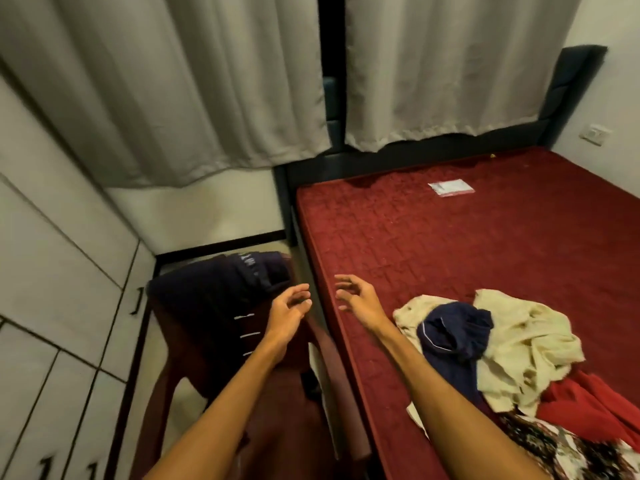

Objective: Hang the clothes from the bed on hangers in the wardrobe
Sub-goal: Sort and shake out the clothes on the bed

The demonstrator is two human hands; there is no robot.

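The left hand (289, 308) and right hand (356, 296) hovered empty, fingers loosely spread. Fetching a garment seemed the step: next, reach the clothes pile (530, 341) at four o'clock.

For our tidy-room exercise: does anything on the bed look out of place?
A crumpled heap of cream, navy, red and patterned clothes lies at the near right of the dark red quilted mattress; a clear plastic packet lies near its far end.

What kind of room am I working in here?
Most likely a small bedroom: a red-topped bed with a pile of clothes on it, white wardrobe doors on the left, and grey curtains hanging behind.
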